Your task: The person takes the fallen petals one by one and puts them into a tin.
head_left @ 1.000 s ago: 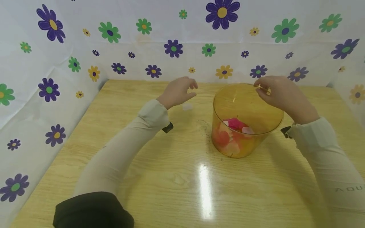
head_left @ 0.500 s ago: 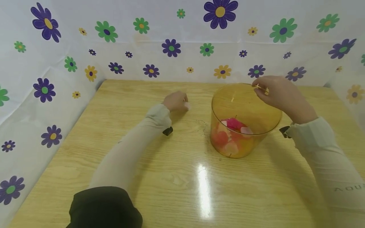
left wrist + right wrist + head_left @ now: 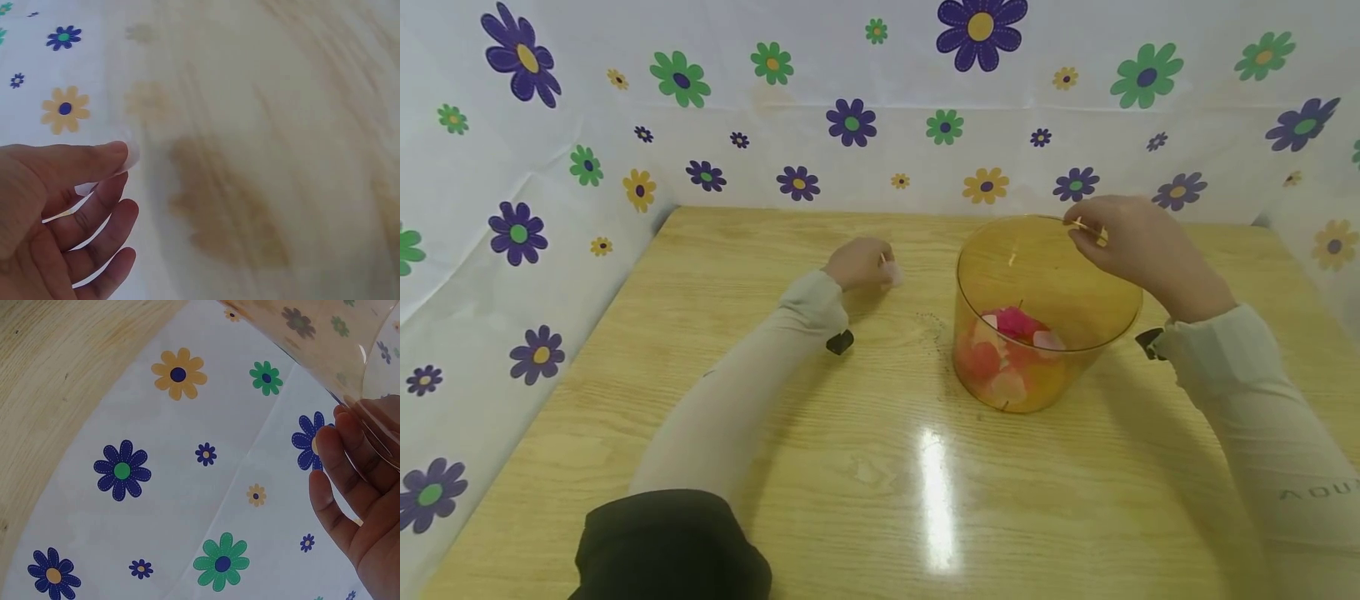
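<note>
Just above the table, my left hand (image 3: 857, 263) pinches a thin, pale pinkish-white petal (image 3: 892, 273) between thumb and fingers. In the left wrist view the thumb lies on the petal (image 3: 133, 156), whose edge sticks out past the thumb tip. To the right stands an amber see-through bucket (image 3: 1067, 279). Several petals (image 3: 1011, 325), red, deep pink and pale, lie in its bottom. My right hand (image 3: 1142, 250) grips the far right of the rim, with the thumb toward the inside. The right wrist view shows its fingers (image 3: 334, 462) along the clear bucket wall (image 3: 294, 331).
Dark specks (image 3: 934, 329) are scattered on the wooden table (image 3: 820, 500) left of the bucket. A white flower-print sheet (image 3: 737, 100) rises behind the table and along both sides.
My left hand has come down to the table and taken hold of the pale petal that lay there, lifting it slightly. My right hand stays on the bucket's rim.
</note>
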`<state>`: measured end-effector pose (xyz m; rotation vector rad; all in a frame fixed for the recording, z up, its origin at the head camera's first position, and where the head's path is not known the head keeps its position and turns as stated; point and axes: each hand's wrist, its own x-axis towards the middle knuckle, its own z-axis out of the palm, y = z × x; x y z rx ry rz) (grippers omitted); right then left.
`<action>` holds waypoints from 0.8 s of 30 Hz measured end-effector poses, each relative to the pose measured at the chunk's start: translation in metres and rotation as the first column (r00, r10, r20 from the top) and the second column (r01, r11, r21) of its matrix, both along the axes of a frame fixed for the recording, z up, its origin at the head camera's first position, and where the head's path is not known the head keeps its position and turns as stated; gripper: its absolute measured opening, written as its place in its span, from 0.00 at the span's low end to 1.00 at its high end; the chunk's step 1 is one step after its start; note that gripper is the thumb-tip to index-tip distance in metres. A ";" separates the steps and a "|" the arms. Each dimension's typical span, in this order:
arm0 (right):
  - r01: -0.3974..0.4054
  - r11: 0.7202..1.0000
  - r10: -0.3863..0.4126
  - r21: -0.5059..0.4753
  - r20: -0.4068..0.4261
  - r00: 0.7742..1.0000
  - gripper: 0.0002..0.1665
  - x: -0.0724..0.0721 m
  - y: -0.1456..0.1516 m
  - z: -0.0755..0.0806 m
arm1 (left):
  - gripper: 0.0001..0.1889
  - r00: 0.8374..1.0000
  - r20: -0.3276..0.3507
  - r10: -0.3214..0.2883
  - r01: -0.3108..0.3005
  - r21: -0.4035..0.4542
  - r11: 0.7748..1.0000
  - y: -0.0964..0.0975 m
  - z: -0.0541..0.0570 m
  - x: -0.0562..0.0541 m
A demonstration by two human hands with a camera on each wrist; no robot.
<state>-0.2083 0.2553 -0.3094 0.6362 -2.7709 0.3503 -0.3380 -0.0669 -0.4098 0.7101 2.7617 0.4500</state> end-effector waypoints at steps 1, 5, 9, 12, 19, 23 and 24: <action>0.000 1.000 0.000 0.000 0.000 1.000 0.09 0.000 0.000 0.000 | 0.12 1.000 -0.006 -0.006 0.006 0.017 1.000 0.000 0.003 0.001; -0.004 1.000 0.004 -0.004 0.000 1.000 0.09 0.000 0.000 0.000 | 0.11 0.999 -0.030 -0.016 0.020 0.129 0.991 0.001 0.028 0.012; 0.001 1.000 -0.001 -0.001 0.004 1.000 0.09 0.000 0.000 0.000 | 0.09 0.997 -0.076 0.006 0.014 0.259 0.966 0.012 0.073 0.037; 0.002 1.000 -0.002 0.000 0.007 1.000 0.09 -0.001 -0.001 0.000 | 0.07 0.993 -0.122 0.005 0.040 0.358 0.933 0.023 0.105 0.060; 0.003 1.000 -0.003 0.000 0.001 1.000 0.09 0.000 0.000 0.000 | 0.11 0.962 -0.208 -0.178 0.250 0.401 0.881 0.055 0.137 0.104; 0.001 1.000 -0.001 -0.001 -0.005 1.000 0.09 -0.001 0.000 0.000 | 0.16 0.934 -0.231 -0.272 0.340 0.346 0.875 0.064 0.134 0.115; 0.000 1.000 0.000 -0.001 -0.006 1.000 0.09 -0.001 0.000 0.000 | 0.17 0.932 -0.232 -0.280 0.347 0.342 0.873 0.065 0.132 0.116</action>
